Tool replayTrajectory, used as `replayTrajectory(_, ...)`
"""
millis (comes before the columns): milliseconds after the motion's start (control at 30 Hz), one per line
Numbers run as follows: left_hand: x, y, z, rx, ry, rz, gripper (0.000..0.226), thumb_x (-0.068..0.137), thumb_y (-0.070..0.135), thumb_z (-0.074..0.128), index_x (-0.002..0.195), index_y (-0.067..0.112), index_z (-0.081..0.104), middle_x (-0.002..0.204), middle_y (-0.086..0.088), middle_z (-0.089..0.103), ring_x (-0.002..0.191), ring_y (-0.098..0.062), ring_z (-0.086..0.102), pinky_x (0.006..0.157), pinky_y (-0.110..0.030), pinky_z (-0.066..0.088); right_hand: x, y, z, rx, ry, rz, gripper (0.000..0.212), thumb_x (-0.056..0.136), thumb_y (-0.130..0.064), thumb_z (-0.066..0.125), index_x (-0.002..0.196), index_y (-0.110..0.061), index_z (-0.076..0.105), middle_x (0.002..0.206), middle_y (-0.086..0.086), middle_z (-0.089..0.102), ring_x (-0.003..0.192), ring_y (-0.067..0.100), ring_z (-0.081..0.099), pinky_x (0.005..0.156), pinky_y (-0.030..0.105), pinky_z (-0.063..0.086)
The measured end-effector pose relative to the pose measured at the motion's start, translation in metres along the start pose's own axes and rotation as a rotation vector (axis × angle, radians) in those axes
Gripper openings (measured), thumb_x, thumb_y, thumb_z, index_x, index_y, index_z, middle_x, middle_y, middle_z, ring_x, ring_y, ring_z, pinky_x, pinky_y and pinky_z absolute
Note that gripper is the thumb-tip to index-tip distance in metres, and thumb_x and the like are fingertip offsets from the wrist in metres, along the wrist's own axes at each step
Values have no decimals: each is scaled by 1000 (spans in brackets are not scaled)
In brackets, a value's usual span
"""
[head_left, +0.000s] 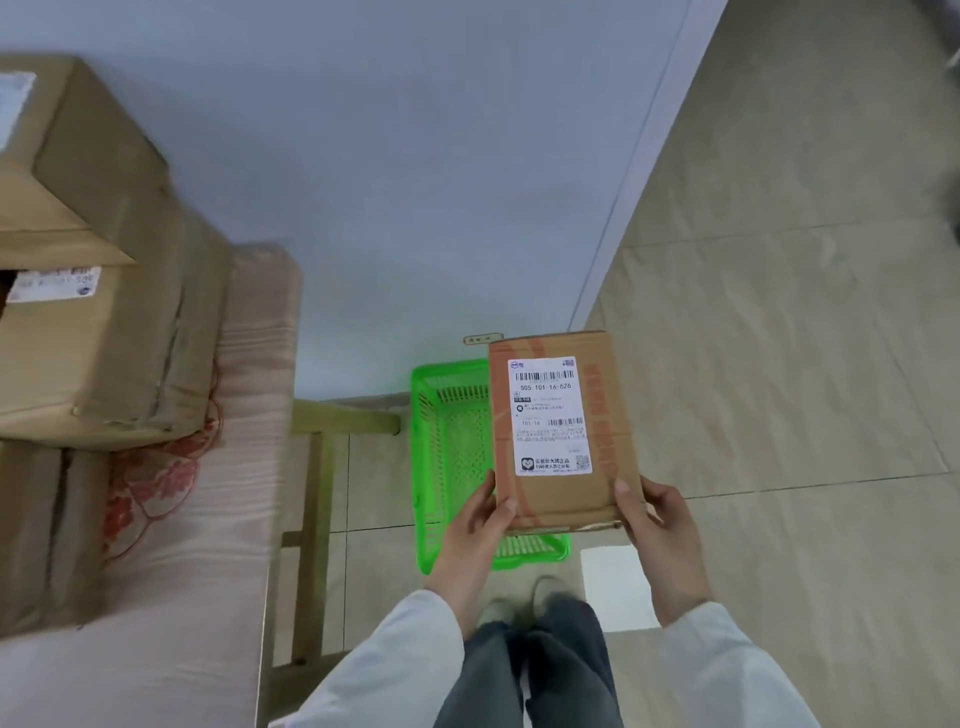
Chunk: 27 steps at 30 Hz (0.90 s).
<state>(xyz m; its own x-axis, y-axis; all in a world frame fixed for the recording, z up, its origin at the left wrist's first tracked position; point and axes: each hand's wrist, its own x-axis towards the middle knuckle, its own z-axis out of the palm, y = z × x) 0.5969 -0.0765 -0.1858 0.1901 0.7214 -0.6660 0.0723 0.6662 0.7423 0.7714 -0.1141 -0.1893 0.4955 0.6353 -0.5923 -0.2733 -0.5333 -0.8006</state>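
Labelled cardboard parcel (558, 431) gripped at near corners by left hand (480, 525) and right hand (657, 519), held above green plastic basket (447, 457) on beige tiled floor (779, 364), pale wall (415, 182) behind, larger cardboard boxes (104, 286) on floral cushioned bench (208, 519) to the left.

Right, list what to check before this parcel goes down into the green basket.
1. Left hand grips the cardboard parcel at its near left corner: ok.
2. Right hand grips its near right corner: ok.
3. Shipping label faces up, readable: ok.
4. Parcel centred over the green basket: not ok, it overlaps only the right side.
5. Basket's inside free: cannot tell, parcel hides part.
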Motion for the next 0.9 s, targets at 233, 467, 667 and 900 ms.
replayTrajectory(233,127,-83,-10,34,79,-46,51,95,18,55,144,19,39,134,1,56,123,-11,53,112,-33,35,125,90,32,-10,-67,14,27,90,-17,64,112,-6,55,110,4,65,94,10,61,82,21,45)
replayTrajectory(467,247,-194,-46,28,146,-79,40,93,23,57,126,41,43,123,12,59,121,-12,54,112,-38,35,230,216,78,-66,-108,11,22,90,-17,63,107,-4,56,103,5,68,95,15,64,83,24,49)
replayTrajectory(667,327,-264,-71,33,113,-71,47,93,23,56,137,32,42,129,10,56,123,-11,51,113,-37,33,296,302,111,-107,-106,-50,18,92,-12,58,107,-5,51,100,4,63,85,6,58,67,8,44)
replayTrajectory(900,387,-317,-82,61,131,-67,51,95,21,55,143,25,40,135,7,54,121,-10,50,114,-38,32,349,363,132,-161,-79,-79,31,94,-13,56,122,1,55,112,9,64,99,19,59,76,18,44)
